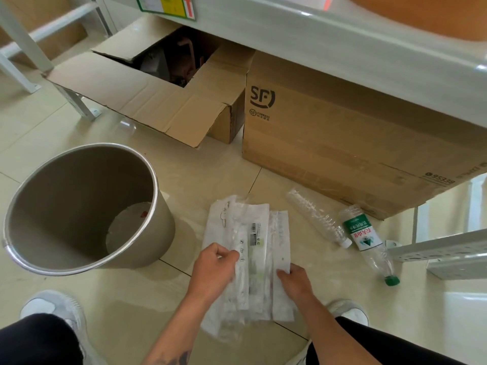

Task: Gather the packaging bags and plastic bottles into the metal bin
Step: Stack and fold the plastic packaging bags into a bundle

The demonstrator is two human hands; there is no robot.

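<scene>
Packaging bags (250, 259) fan between your hands; your left hand (214, 270) pinches their left edge, your right hand (296, 281) grips the right, bare tile separating them from the metal bin (87, 206) leftward.

both bare forearms reach forward and down from the lower edge of the view, converging toward the middle. left hand (214, 270) knuckles up, fingers curled in with thumb pinched against them, closed on what it holds. dark tattoo marks on the left forearm near the bottom edge. right hand (295, 281) lower and just right of the left, palm down, fingers bent under and gripping. hands near each other, not touching. dark-trousered knees at both bottom corners; pale shoes beside each, person crouching.
</scene>
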